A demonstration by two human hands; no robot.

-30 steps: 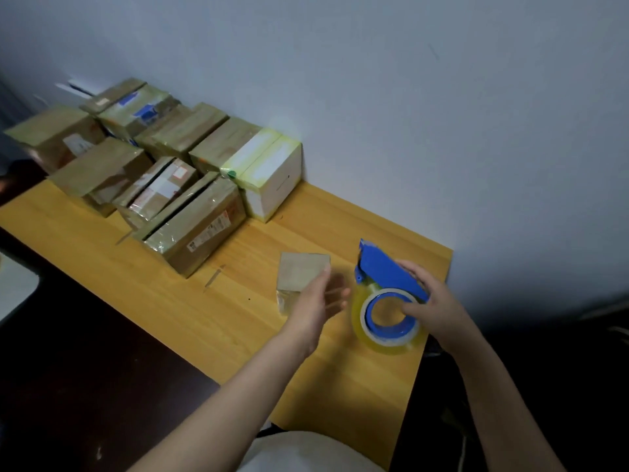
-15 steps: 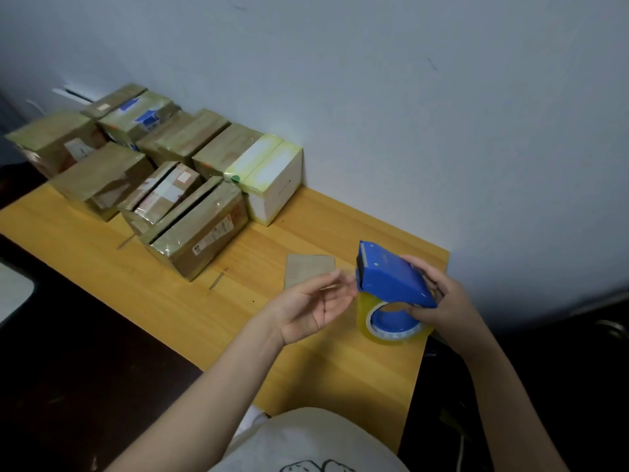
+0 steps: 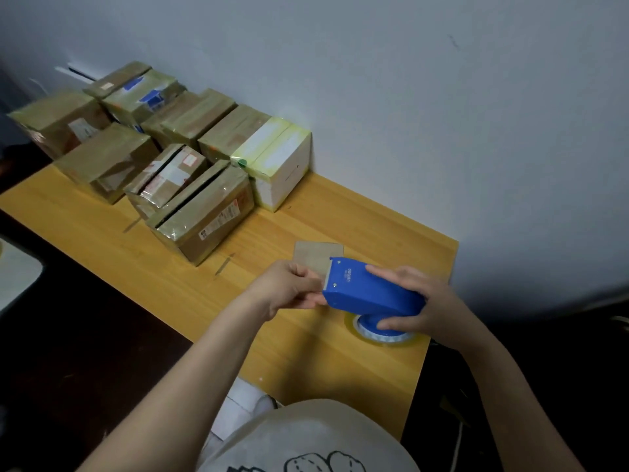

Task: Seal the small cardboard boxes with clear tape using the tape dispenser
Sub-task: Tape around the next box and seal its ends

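My right hand [image 3: 422,303] grips a blue tape dispenser [image 3: 371,294] with a clear tape roll [image 3: 381,332] under it, held above the wooden table [image 3: 143,267]. My left hand [image 3: 289,287] pinches the tape end at the dispenser's cutter. Just behind both hands a small flat cardboard box [image 3: 315,257] lies on the table, partly hidden by my left hand and the dispenser.
Several taped cardboard boxes [image 3: 204,216] are packed in rows at the table's back left, ending with a white box [image 3: 279,165] against the wall [image 3: 408,97]. The table's right edge lies just beyond my right hand. Dark floor lies to the left.
The dispenser has tipped forward, its cutter now toward my left hand. My left hand has closed from open fingers onto the tape end at the cutter.
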